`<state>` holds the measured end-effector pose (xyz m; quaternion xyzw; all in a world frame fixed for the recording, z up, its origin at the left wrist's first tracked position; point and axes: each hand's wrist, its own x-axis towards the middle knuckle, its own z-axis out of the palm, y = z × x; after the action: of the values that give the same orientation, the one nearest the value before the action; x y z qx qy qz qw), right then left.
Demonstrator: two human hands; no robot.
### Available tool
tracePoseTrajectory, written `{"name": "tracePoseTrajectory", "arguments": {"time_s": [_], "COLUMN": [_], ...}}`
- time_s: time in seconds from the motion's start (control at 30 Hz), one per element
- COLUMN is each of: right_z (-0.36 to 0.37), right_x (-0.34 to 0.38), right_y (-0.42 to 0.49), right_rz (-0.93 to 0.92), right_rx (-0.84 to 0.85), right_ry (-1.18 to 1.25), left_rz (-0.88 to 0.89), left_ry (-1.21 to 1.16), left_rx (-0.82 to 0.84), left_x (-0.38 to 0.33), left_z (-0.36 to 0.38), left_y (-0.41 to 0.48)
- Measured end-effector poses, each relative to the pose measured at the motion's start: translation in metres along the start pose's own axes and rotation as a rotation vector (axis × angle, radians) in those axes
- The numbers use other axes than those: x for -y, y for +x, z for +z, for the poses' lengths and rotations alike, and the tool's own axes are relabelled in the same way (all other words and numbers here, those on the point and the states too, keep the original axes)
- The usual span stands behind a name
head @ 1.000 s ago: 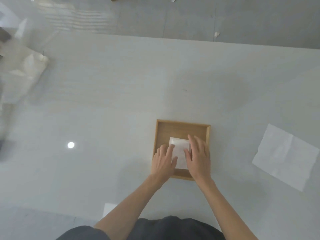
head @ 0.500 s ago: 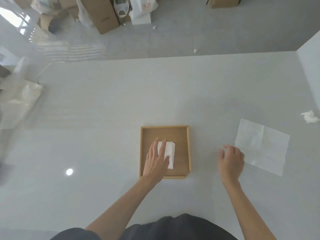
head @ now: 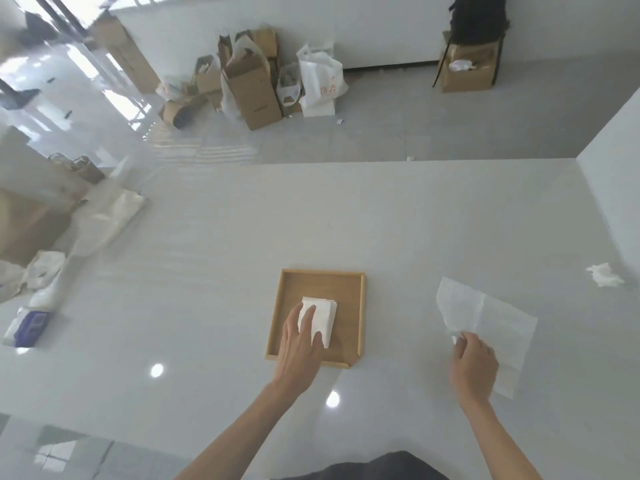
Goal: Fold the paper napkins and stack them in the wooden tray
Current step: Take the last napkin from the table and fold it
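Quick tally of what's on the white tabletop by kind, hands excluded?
Square wooden tray: 1
Folded white paper napkin stack, lying in the tray: 1 (number of layers cannot be told)
Unfolded white paper napkin sheet: 1
Crumpled white paper scrap: 1
Total: 4

A pale grey worktop (head: 311,216) is filling the lower part of the view, its glossy surface throwing back two round spots of ceiling light (head: 157,370). Beyond its far edge a grey tiled floor (head: 398,133) is running up to a white wall (head: 381,26), where opened cardboard boxes (head: 252,88) and a white plastic bag (head: 320,81) are crowding together. Strong daylight is glaring across the floor at the upper left, and another cardboard box (head: 465,72) is sitting by the wall at the right.
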<state>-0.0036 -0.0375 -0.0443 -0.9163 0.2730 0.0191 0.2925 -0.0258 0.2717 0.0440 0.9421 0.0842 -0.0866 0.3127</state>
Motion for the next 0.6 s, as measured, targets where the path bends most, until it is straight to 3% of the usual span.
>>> {"name": "tracePoseTrajectory", "arguments": {"time_s": [0.2, 0.4, 0.47, 0.6], "right_z": [-0.067, -0.173, -0.194, -0.214], "right_x": [0.076, 0.180, 0.206, 0.243], "right_y": [-0.003, -0.038, -0.049, -0.063], "right_rz": [-0.186, -0.435, -0.453, -0.393], "right_rx": [0.299, 0.756, 0.797, 0.723], "right_ry": [0.420, 0.521, 0.735, 1.202], "left_rz": [0.077, 0.518, 0.410, 0.234], "left_ry": [-0.108, -0.097, -0.330, -1.025], "left_rx": [0.032, 0.266, 0.342, 0.517], "left_x": [-0.018, -0.081, -0.098, -0.099], "left_z": [-0.023, -0.082, -0.109, -0.155], "left_y": [0.011, 0.034, 0.033, 0.021]}}
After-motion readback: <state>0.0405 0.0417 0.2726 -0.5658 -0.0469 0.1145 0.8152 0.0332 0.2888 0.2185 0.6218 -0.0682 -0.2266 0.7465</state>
